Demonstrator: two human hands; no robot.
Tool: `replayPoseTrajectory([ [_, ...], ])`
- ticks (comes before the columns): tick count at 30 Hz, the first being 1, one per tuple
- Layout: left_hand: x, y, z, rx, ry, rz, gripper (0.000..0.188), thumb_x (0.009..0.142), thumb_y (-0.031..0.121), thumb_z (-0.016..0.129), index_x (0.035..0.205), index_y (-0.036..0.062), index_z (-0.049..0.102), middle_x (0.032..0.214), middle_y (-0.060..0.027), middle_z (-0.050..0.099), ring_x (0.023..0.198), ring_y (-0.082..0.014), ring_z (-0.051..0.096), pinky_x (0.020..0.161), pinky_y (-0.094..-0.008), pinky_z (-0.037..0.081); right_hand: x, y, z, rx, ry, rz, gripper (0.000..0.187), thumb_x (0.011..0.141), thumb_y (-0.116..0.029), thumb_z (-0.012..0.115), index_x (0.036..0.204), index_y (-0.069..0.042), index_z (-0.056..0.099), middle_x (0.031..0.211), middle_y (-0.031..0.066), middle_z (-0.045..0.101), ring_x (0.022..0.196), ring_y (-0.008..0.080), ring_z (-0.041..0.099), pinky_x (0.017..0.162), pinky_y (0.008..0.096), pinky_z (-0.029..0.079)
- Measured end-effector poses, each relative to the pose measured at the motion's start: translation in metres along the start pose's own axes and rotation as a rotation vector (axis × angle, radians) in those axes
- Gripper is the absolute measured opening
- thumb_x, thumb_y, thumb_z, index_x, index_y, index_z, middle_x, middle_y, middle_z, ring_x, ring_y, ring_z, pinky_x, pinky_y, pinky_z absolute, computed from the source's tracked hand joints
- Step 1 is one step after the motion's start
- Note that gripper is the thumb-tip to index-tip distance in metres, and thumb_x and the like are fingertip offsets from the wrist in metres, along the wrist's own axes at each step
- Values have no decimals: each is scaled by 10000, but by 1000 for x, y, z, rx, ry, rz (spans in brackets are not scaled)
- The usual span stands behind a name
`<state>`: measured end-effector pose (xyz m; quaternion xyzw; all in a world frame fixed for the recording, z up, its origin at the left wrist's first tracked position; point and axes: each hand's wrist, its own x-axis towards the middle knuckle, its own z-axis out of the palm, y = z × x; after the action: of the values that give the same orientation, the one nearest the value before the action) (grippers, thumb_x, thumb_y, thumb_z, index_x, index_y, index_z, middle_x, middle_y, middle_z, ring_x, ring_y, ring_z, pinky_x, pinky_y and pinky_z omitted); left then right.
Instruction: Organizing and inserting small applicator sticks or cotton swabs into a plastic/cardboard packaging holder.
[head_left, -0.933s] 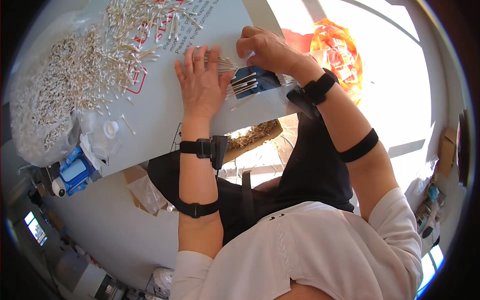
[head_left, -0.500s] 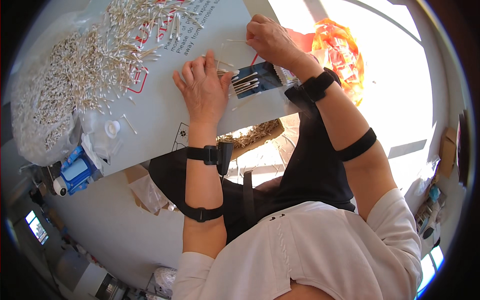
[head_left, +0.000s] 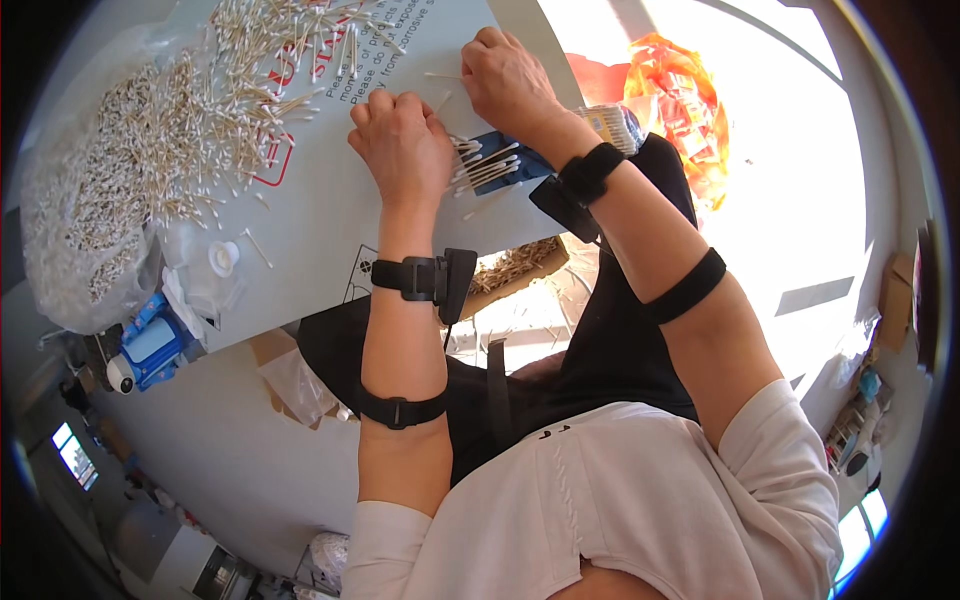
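Observation:
My right hand (head_left: 507,88) is closed over the grey tabletop, pinching a cotton swab (head_left: 440,75) whose end sticks out to the left. My left hand (head_left: 405,145) lies close by with its fingers curled down; the fingertips are hidden, and I cannot make out what they hold. Between and below the hands, several cotton swabs (head_left: 488,168) rest side by side on a dark blue sheet (head_left: 535,168). One loose swab (head_left: 490,205) lies just in front of it.
A big heap of swabs (head_left: 190,130) spills from a clear plastic bag (head_left: 60,250) at the left. A clear pack of swabs (head_left: 612,130) stands at the table's right edge, near an orange-red bag (head_left: 680,120). A blue-and-white device (head_left: 155,340) is at the front left corner.
My right hand has moved left with the swab, uncovering more of the pack at the edge. My left hand's fingers, spread earlier, have curled in.

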<state>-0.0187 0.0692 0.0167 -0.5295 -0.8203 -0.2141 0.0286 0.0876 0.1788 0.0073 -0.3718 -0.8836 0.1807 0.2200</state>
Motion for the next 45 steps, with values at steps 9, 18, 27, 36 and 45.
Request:
replayPoseTrajectory([
  [9, 17, -20, -18, 41, -131, 345, 205, 772, 24, 685, 955, 114, 694, 1169, -31, 577, 1199, -283, 479, 1008, -452, 369, 0, 9, -3, 161, -63, -129, 89, 810, -87, 630, 868, -92, 698, 1000, 95, 626, 988, 294, 610, 840, 388, 496],
  [18, -10, -38, -1, -30, -197, 350, 606, 952, 273, 578, 1499, 130, 357, 1575, -87, 318, 1471, -297, 244, 1178, -500, 187, -41, -4, -40, 297, -249, 144, 97, 796, -68, 630, 878, -64, 681, 920, 120, 647, 835, 323, 650, 761, 396, 514],
  [27, -22, -23, 5, -275, 20, 201, 520, 920, 177, 623, 1396, 55, 453, 1470, -162, 435, 1391, -304, 370, 1144, -474, 271, -55, 0, -30, 205, 37, 36, 113, 823, -77, 663, 934, -56, 664, 890, 107, 618, 827, 318, 639, 740, 400, 510],
  [36, -38, -42, -28, -420, -120, 71, 168, 709, -11, 702, 828, 104, 671, 929, -7, 597, 985, -249, 545, 847, -387, 430, -81, -25, -28, 305, -35, -30, 88, 814, -103, 678, 900, -92, 668, 925, 94, 593, 888, 310, 639, 749, 413, 520],
  [45, -43, -35, -32, -155, -205, 149, 172, 688, 59, 757, 812, 111, 649, 885, -15, 565, 948, -251, 530, 814, -404, 388, -76, -20, -10, 185, 5, -47, 106, 781, -86, 683, 883, -89, 657, 910, 82, 582, 897, 305, 624, 742, 409, 526],
])
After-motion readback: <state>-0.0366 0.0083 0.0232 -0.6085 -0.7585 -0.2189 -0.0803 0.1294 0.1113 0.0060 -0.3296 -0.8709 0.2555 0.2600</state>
